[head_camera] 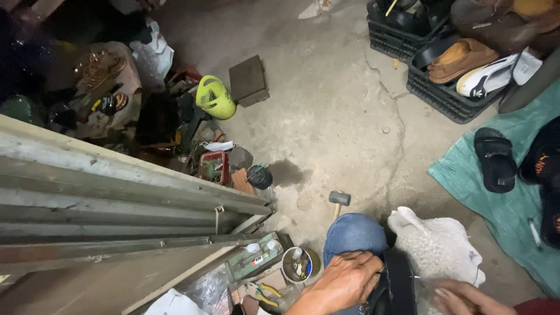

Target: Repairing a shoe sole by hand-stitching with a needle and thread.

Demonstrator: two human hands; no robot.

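- A black crate (446,99) at the upper right of the frame was filled with shoes, a tan one and a white one among them.
- A second black crate (394,38) above it was packed with dark footwear.
- A black shoe (394,289) at the bottom centre was pressed under the left hand (344,280), whose fingers were spread flat over it.
- The right hand (461,297), at the bottom right, was seen only partly; its grip could not be told.
- A small round tin (296,265) left of the hands was seen to hold small odds and ends.
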